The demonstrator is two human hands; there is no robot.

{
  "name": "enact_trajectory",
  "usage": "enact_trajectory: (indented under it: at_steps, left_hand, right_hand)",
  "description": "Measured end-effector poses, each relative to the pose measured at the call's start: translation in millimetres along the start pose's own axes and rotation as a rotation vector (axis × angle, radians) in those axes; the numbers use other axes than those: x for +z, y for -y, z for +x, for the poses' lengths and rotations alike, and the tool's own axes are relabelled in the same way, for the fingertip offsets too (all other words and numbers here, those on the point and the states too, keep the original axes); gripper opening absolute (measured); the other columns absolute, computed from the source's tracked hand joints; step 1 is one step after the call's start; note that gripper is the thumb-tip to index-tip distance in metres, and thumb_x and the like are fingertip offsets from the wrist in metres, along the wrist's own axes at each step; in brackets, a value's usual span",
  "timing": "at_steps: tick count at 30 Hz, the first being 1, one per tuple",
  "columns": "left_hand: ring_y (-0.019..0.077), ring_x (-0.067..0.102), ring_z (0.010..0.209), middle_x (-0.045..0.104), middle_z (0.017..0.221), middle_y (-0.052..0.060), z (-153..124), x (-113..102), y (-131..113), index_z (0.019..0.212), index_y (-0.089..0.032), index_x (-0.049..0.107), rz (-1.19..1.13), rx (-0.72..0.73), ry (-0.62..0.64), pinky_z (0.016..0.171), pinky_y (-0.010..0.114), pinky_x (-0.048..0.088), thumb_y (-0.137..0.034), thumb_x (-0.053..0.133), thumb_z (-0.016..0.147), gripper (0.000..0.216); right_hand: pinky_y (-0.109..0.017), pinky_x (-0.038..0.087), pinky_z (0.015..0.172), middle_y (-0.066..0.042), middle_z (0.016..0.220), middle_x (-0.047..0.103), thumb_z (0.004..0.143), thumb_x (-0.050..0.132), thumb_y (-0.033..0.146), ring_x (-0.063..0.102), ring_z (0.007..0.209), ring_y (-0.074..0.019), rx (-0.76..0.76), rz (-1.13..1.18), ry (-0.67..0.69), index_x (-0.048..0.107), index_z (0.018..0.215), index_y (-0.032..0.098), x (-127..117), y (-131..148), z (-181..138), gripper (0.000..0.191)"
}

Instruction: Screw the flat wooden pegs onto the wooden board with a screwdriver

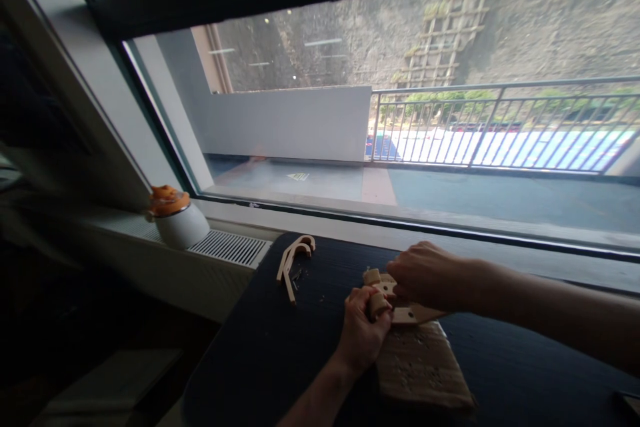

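Observation:
My left hand (363, 327) is closed around the near rounded end of a pale wooden part with drilled holes (404, 315). A second rounded wooden end (371, 276) shows just beyond my left fingers. Over the same part, my right hand (425, 273) is curled into a fist, and whatever its fingers hold is hidden. The wooden part rests at the far end of a worn piece of cardboard (425, 367), marked with small punctures. To the left lie two hook-shaped wooden pieces (287, 260), with several small dark bits (297, 277), perhaps screws, beside them.
The dark table (270, 347) has a rounded left corner and meets the window sill (310, 220). A white pot with an orange top (183, 227) stands on the vented ledge (233, 247) to the left. A dark object (627, 403) sits at the lower right edge.

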State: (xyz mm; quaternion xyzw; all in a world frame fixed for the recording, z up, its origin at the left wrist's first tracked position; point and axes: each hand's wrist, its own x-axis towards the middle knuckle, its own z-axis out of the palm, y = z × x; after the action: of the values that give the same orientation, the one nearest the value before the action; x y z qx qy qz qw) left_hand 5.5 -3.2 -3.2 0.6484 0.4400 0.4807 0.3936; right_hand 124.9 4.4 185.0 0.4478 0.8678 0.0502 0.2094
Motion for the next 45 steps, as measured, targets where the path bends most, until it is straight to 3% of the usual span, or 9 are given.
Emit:
enact_trajectory:
  at_steps: [4, 10, 17, 23, 35, 40, 45]
  left_hand:
    - [0.0194, 0.058, 0.089, 0.062, 0.089, 0.003, 0, 1, 1, 0.089, -0.018, 0.063, -0.007, 0.011, -0.007, 0.086, 0.032, 0.046, -0.012, 0.063, 0.071, 0.019]
    - [0.0192, 0.058, 0.088, 0.062, 0.09, 0.003, 0, -2, 2, 0.088, -0.019, 0.063, 0.01, 0.013, 0.016, 0.086, 0.032, 0.046, -0.012, 0.064, 0.07, 0.019]
    - [0.0193, 0.056, 0.097, 0.061, 0.098, 0.004, 1, -16, -3, 0.099, -0.02, 0.06, -0.013, 0.114, 0.185, 0.091, 0.028, 0.044, -0.003, 0.063, 0.064, 0.039]
    - [0.018, 0.056, 0.091, 0.057, 0.094, 0.004, 2, -12, 0, 0.094, -0.019, 0.06, 0.036, 0.104, 0.159, 0.086, 0.029, 0.045, -0.003, 0.06, 0.065, 0.033]
    - [0.0197, 0.056, 0.09, 0.059, 0.094, 0.004, 0, -11, -3, 0.092, -0.021, 0.061, 0.095, 0.091, 0.138, 0.088, 0.032, 0.043, -0.006, 0.062, 0.064, 0.031]
    - [0.0207, 0.056, 0.091, 0.06, 0.093, 0.003, 0, -8, -1, 0.092, -0.021, 0.06, 0.082, 0.056, 0.107, 0.086, 0.032, 0.043, -0.012, 0.068, 0.064, 0.03]
    - [0.0205, 0.057, 0.093, 0.061, 0.095, 0.002, -1, -6, -1, 0.099, -0.022, 0.058, 0.069, 0.057, 0.078, 0.088, 0.033, 0.041, -0.01, 0.067, 0.065, 0.037]
  right_hand:
    - [-0.027, 0.03, 0.052, -0.009, 0.082, 0.071, 0.081, 0.06, 0.027, 0.068, 0.075, -0.0229, -0.047, 0.024, -0.024, 0.066, 0.089, 0.015, -7, -2, -4, 0.016]
    - [-0.027, 0.03, 0.053, -0.007, 0.086, 0.07, 0.077, 0.06, 0.014, 0.067, 0.077, -0.0204, -0.094, 0.025, -0.02, 0.067, 0.082, 0.016, -6, -1, -1, 0.008]
    - [-0.026, 0.034, 0.054, -0.007, 0.085, 0.071, 0.082, 0.056, 0.016, 0.067, 0.075, -0.0197, -0.061, 0.045, -0.037, 0.067, 0.084, 0.015, 3, -2, 2, 0.012]
    - [-0.027, 0.032, 0.052, -0.007, 0.082, 0.071, 0.081, 0.058, 0.017, 0.068, 0.072, -0.0212, -0.078, 0.039, -0.051, 0.067, 0.084, 0.015, 6, -1, 3, 0.01]
    - [-0.028, 0.032, 0.053, -0.011, 0.075, 0.072, 0.085, 0.055, 0.028, 0.07, 0.074, -0.0254, 0.059, 0.033, 0.0, 0.069, 0.079, 0.013, 3, 3, -3, 0.021]
    - [-0.027, 0.031, 0.054, -0.008, 0.079, 0.072, 0.079, 0.057, 0.022, 0.068, 0.075, -0.0225, -0.002, 0.116, 0.041, 0.066, 0.093, 0.017, -7, 2, -7, 0.017]
    - [-0.027, 0.027, 0.052, -0.007, 0.074, 0.07, 0.078, 0.055, 0.017, 0.067, 0.071, -0.0204, -0.042, 0.122, 0.018, 0.066, 0.087, 0.017, -7, 2, -5, 0.015]
